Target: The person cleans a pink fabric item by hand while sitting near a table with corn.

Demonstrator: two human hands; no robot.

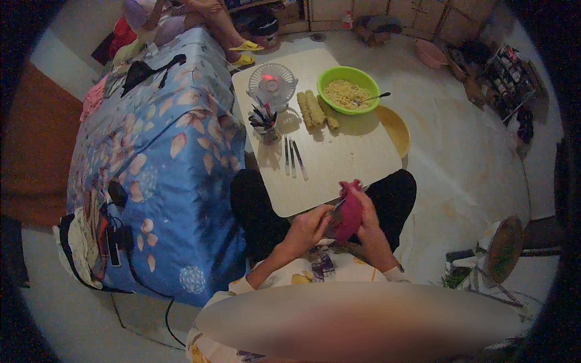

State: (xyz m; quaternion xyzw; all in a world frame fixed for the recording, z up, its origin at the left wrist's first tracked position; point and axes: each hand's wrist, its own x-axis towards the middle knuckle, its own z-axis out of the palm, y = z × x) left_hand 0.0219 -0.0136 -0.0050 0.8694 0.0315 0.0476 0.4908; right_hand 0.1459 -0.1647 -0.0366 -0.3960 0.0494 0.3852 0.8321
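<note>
A small magenta fabric piece (349, 215), perhaps a pouch, is between my hands above my lap, just off the near edge of the small table (336, 168). My right hand (368, 218) grips it along its right side. At its left side, the fingers of my left hand (311, 227) are pinched together near a thin pale item whose kind I cannot tell. Several pens or refills (290, 156) lie on the table. Behind them stand a clear cup of pens (265, 125) and a small round fan (271, 86). Corn cobs (311, 111) lie beside a green bowl of kernels (348, 90) with a spoon.
A bed with a blue floral cover (181, 181) runs along the left, with cables and clothes on it. A person in yellow slippers (245, 46) sits at its far end. A yellow basin (394, 131) is partly under the table's right side. A floor fan (501, 252) stands at lower right.
</note>
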